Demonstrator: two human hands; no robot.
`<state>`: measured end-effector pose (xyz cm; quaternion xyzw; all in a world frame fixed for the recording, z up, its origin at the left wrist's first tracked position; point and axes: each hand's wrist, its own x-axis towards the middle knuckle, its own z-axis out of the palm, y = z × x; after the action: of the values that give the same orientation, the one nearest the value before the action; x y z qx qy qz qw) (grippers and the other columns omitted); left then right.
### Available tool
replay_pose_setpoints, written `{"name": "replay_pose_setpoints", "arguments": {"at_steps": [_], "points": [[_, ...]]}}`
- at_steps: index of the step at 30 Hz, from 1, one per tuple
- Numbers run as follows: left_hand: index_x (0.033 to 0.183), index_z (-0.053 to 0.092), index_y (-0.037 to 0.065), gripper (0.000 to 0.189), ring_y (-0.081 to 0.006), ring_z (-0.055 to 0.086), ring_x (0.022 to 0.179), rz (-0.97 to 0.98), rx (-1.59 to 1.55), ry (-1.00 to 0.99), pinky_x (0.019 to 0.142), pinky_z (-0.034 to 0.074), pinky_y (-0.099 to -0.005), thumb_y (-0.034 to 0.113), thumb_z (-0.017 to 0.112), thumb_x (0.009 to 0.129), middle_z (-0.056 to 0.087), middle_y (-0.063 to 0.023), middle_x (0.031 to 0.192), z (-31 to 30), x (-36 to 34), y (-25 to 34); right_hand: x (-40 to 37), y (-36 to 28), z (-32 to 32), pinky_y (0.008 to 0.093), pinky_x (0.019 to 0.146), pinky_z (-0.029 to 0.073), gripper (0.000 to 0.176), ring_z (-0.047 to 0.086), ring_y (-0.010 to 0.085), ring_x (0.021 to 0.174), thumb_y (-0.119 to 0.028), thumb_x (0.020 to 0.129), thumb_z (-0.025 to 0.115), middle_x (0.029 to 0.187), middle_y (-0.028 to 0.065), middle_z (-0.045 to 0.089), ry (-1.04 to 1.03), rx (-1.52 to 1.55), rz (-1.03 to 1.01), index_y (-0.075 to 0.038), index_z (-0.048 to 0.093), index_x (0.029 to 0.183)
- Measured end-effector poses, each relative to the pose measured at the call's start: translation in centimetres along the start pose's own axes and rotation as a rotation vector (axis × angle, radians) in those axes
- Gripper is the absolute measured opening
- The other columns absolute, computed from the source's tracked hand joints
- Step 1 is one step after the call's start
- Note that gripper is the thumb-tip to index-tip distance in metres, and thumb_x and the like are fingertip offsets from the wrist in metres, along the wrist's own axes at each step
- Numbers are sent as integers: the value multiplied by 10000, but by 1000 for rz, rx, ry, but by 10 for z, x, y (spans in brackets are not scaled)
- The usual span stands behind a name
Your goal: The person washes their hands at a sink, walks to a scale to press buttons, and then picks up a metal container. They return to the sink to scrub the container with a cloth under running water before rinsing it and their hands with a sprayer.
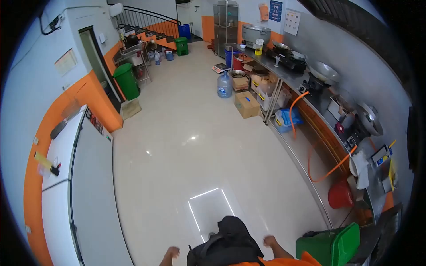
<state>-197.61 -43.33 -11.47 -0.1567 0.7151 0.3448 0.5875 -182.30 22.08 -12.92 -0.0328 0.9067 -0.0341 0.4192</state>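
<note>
Near the bottom edge, my left hand (173, 252) hangs beside a black bag (226, 241) at the front of my body, with its fingers curled in. On the other side of the bag is my right hand (269, 240), also curled, a little left of a green bin (328, 243). Neither hand touches an object that I can see. Both hands are small in view, and nothing shows in either.
A white chest freezer (95, 190) runs along the left. At right, a steel counter (326, 106) holds woks and burners, with orange hoses hanging down. A cardboard box (247, 105), a water bottle (224, 85) and a red bucket (341, 194) stand on the floor.
</note>
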Motion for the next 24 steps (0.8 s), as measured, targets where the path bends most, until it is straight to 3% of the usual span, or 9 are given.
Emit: {"name": "replay_pose_setpoints", "arguments": {"at_steps": [3,8,12,15,16,17,18,20,24], "points": [[881,612,-11,282,-202,613,618,257,-161,482,556,502,-334,239,496,819,637,-127,716,-99,-24,207,-15,31,-16,433,667,492,255,614,320,747,-272,778,498,837,144,645,-359,159,228,-80,662,822],[1060,540,7,298,-220,620,698,208,-454,452,563,517,-353,217,469,861,627,-145,840,-222,31,369,100,49,-192,419,679,493,251,616,307,740,-287,782,518,832,147,645,-368,321,321,-85,667,801],[987,559,78,226,-234,575,648,-99,-386,167,574,480,-373,207,421,862,596,-96,839,-294,55,388,251,36,-351,407,688,493,251,618,297,734,-300,786,534,828,150,644,-304,82,34,-90,671,785],[1041,524,109,247,-250,607,745,-7,-676,159,640,494,-396,228,357,904,618,-105,930,-334,69,369,433,25,-527,397,635,491,250,615,269,682,-302,772,549,778,138,643,60,-151,-244,-78,657,748],[1168,514,106,426,-245,540,1086,-345,-638,192,882,429,-437,370,424,847,572,-132,1157,-350,86,383,494,15,-609,394,578,489,251,612,247,633,-298,756,555,731,125,641,236,-187,-313,-64,640,720],[1136,521,104,393,-245,549,1036,-427,-653,177,843,437,-434,359,425,853,580,-127,1116,-369,99,388,530,-13,-702,334,532,479,180,595,191,586,-198,746,536,645,95,615,273,751,13,-49,616,685],[1104,528,102,362,-244,559,986,-431,-680,168,805,446,-430,348,426,858,588,-123,1074,-388,118,387,599,-19,-749,289,516,468,150,583,149,585,-113,749,502,590,58,578,591,893,-92,-49,599,653],[1040,542,98,305,-242,578,887,-468,-726,149,727,463,-424,325,429,870,604,-115,992,-432,153,398,619,-76,-919,281,533,475,203,605,170,651,-75,805,501,765,94,612,571,1269,-140,-16,562,990],[912,570,91,233,-239,616,689,-466,-609,43,571,496,-410,280,434,894,636,-98,826,-558,230,467,701,-105,-1057,289,580,514,314,618,177,696,-212,903,500,858,121,613,429,1554,-207,-14,477,1146]]}}
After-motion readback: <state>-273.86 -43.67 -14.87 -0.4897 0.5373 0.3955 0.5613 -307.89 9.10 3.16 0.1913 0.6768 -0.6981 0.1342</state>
